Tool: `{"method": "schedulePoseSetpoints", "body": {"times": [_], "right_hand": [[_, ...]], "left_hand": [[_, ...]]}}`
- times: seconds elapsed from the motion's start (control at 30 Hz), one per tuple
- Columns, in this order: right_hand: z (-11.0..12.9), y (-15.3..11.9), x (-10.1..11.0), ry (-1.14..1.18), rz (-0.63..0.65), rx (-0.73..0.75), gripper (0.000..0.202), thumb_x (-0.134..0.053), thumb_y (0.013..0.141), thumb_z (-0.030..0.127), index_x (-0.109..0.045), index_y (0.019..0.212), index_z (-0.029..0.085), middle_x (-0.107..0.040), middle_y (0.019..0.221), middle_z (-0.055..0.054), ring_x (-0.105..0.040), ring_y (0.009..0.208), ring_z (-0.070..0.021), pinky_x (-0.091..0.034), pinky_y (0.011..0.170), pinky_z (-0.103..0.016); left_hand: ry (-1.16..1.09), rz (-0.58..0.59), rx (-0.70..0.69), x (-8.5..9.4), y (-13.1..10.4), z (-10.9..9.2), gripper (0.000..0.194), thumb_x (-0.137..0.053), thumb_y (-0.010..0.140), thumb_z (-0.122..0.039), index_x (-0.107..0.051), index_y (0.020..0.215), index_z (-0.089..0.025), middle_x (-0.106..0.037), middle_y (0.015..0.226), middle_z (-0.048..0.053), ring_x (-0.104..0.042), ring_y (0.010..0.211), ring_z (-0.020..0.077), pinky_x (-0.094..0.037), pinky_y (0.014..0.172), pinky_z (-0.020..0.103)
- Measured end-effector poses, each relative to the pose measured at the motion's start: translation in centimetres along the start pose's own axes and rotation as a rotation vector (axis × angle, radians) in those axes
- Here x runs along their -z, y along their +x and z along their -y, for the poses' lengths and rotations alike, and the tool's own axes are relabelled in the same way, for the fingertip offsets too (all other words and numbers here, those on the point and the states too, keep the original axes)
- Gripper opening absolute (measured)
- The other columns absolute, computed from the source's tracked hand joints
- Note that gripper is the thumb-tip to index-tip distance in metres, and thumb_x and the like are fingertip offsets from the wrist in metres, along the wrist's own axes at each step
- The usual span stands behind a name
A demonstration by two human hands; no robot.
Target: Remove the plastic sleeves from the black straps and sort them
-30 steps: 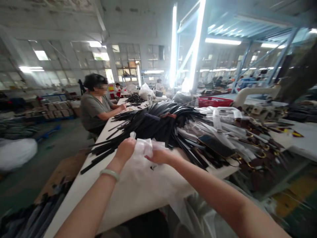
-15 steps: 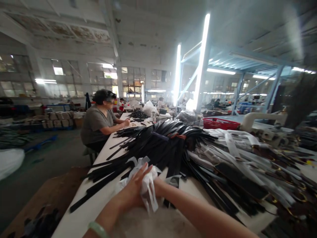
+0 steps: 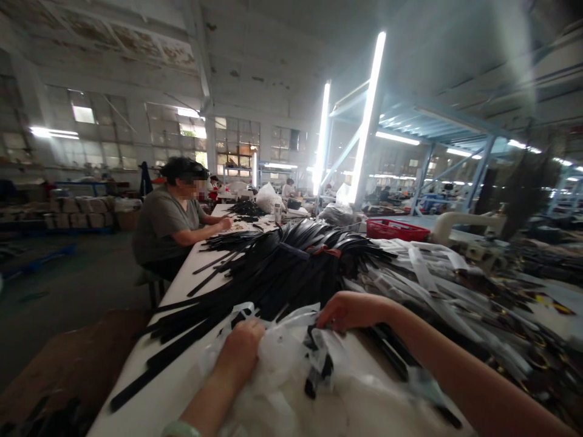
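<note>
A thin, translucent white plastic bag [image 3: 283, 349] lies spread at the front of the table, between my hands. My left hand [image 3: 242, 347] is closed on the bag's left side, knuckles up. On the other side, my right hand [image 3: 353, 311] pinches the bag's edge with bent fingertips. Small dark pieces [image 3: 312, 379] show at the bag just below my right hand; whether they are inside or behind the plastic I cannot tell. Beyond both hands, a large heap of long black straps [image 3: 291, 267] covers the table.
White-wrapped straps [image 3: 423, 267] with metal rings are piled at right. A red basket [image 3: 396, 229] and a sewing machine [image 3: 473, 227] stand behind them. At the table's left edge [image 3: 191, 267] sits another person [image 3: 166, 218], hands on the table.
My hands were close together over bunched plastic; now they are apart, the right one farther right, with the bag spread between them. The view has shifted slightly right.
</note>
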State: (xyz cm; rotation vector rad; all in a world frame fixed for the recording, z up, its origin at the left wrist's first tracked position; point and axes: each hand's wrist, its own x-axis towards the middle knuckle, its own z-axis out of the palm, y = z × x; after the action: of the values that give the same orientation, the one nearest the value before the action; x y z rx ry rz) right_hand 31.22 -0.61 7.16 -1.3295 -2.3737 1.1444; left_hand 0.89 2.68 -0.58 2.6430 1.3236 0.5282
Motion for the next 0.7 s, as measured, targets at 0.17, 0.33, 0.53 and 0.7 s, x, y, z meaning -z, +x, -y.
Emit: {"method": "schedulePoseSetpoints", "body": {"times": [0.17, 0.33, 0.53, 0.7], "right_hand": [[-4.7, -2.4, -0.3, -0.565, -0.391, -0.087, 0.084, -0.045, 0.057, 0.001, -0.049, 0.138, 0.022, -0.044, 0.146, -0.008, -0.038, 0.135, -0.0277, -0.030, 0.111, -0.043], [-6.3, 0.9, -3.6, -0.857, -0.282, -0.096, 0.115, -0.049, 0.049, 0.002, -0.006, 0.152, 0.033, 0.002, 0.160, 0.000, -0.002, 0.146, -0.0296, -0.010, 0.115, -0.054], [-4.3, 1.1, -2.5, -0.673, -0.408, -0.081, 0.104, -0.049, 0.054, 0.003, -0.020, 0.151, 0.028, -0.004, 0.160, -0.004, -0.008, 0.146, -0.0296, -0.017, 0.115, -0.050], [-3.8, -5.8, -7.7, -0.224, -0.663, -0.173, 0.060, -0.036, 0.089, 0.023, -0.028, 0.149, 0.025, -0.038, 0.149, -0.011, -0.047, 0.128, -0.0235, -0.039, 0.106, -0.043]], "left_hand": [[0.078, 0.037, 0.004, 0.1, -0.6, -1.2, 0.033, -0.035, 0.076, 0.004, -0.061, 0.087, -0.014, -0.063, 0.095, 0.011, -0.058, 0.095, 0.0237, -0.047, 0.086, 0.036], [0.104, 0.038, 0.049, 0.4, -1.0, -2.1, 0.030, -0.039, 0.069, 0.003, -0.061, 0.083, -0.012, -0.066, 0.086, 0.014, -0.063, 0.086, 0.0290, -0.050, 0.077, 0.040], [0.103, 0.040, 0.045, 0.3, -0.7, -1.7, 0.028, -0.038, 0.071, 0.000, -0.061, 0.082, -0.013, -0.066, 0.085, 0.015, -0.064, 0.086, 0.0295, -0.050, 0.077, 0.041], [0.083, 0.033, 0.055, 0.0, -0.4, -1.1, 0.028, -0.040, 0.068, 0.001, -0.060, 0.082, -0.013, -0.066, 0.086, 0.014, -0.064, 0.088, 0.0298, -0.050, 0.078, 0.042]]}}
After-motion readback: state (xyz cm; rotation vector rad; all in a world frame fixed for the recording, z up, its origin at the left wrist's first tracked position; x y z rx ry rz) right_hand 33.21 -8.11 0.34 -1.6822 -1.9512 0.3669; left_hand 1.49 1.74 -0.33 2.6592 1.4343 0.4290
